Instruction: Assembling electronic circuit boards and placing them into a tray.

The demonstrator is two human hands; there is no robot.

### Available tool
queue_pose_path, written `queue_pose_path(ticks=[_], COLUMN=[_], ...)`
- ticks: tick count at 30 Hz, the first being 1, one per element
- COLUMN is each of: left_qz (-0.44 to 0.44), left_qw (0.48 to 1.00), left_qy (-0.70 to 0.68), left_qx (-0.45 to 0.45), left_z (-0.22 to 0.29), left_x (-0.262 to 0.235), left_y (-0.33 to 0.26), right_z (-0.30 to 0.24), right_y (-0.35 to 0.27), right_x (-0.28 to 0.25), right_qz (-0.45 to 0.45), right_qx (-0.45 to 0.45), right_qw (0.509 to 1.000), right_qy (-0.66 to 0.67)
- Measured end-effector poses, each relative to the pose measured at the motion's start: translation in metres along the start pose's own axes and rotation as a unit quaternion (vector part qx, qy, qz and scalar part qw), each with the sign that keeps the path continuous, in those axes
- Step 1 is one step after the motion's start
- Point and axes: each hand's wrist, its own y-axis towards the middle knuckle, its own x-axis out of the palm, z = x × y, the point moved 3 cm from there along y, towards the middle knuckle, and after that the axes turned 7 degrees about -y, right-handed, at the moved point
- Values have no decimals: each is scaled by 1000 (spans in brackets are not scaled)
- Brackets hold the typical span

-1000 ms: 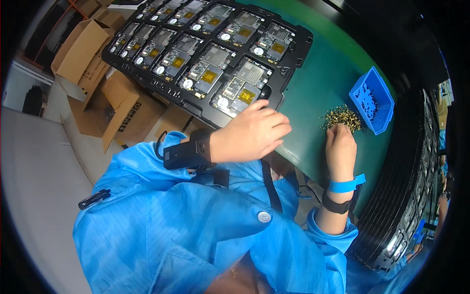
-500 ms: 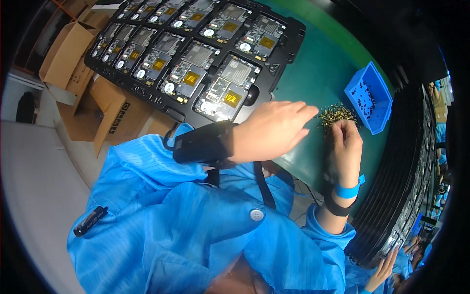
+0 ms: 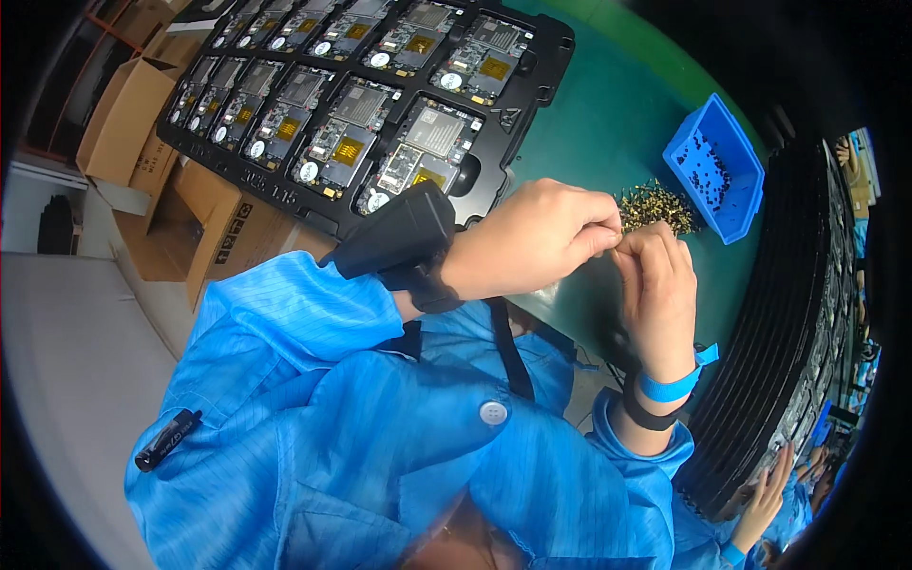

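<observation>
Head view: L hand (image 3: 541, 233) comes in from the left, forearm roughly level across the pic, back of hand up, wrist fairly straight, thumb & index reaching right to a tight pinch. R hand (image 3: 660, 294) rises from lower right, forearm near vertical, knuckles up, fingers curled over, thumb & index tips drawn together. Both sets of fingertips meet, or nearly so, over the worktop (image 3: 589, 142). Grip on each side: closed to a pinch, no visible gap; can't tell what's btwn the tips, too small & partly hidden.

Pile of tiny gold-and-black parts (image 3: 657, 204) sits on the worktop just beyond the fingertips, w/ blue bin (image 3: 739, 220) just to its right, small dark bits inside. Black tray (image 3: 549, 62) w/ circuit boards (image 3: 437, 131) in two rows lies upper left; L hand is near its lower right corner, contact unclear.

L wrist has a bulky black device (image 3: 408, 228); R wrist has a blue strap (image 3: 670, 388) plus a black band (image 3: 651, 410). Stacked black trays (image 3: 760, 323) stand far right.
</observation>
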Motion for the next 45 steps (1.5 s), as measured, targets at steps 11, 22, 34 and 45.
queue_pose_path(ticks=[11,22,34,45], left_qz=[74,136,-66,-104], left_qw=[916,905,973,888], left_qy=[-338,-369,219,445], left_qx=[-203,-165,5,-51], left_z=[18,14,22,-37], left_x=[5,7,-84,-141], left_y=[-63,-78,-59,-31], right_z=[-48,-66,-48,-45], right_y=[-51,-43,-43,-48], right_x=[26,54,46,54], right_qz=[75,104,177,120], right_qx=[274,278,248,238], right_qw=[662,671,745,766], right_qy=[693,680,593,585])
